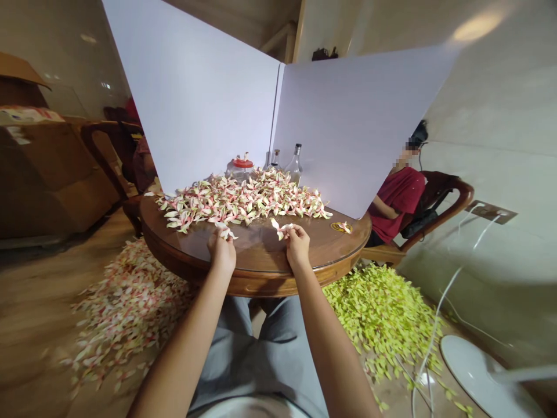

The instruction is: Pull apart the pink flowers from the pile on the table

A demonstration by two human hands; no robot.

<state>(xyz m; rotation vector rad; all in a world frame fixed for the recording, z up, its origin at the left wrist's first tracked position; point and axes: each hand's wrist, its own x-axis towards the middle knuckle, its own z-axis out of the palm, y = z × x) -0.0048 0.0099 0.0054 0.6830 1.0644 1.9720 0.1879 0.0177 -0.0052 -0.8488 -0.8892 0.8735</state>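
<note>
My left hand (221, 251) is closed with a pale pink-and-white flower (227, 232) at its fingertips, above the near part of the round wooden table (256, 255). To its right, my right hand (298, 245) pinches another white-and-pink flower (279, 231) by one end between thumb and fingers. The two flowers are apart from each other. Just beyond both hands lies a wide heap of similar flowers (243, 200) with pink centres and greenish-white petals. Whether these are real or artificial I cannot tell.
Behind the heap stand a red-lidded jar (242, 164), glass bottles (295, 162) and white panels (339, 122). A flower lies on a yellow round mark (342, 227). Floor piles flank me: pink-white flowers (134, 296), yellow-green pieces (387, 307). A person (402, 194) sits right, near white cables (439, 307).
</note>
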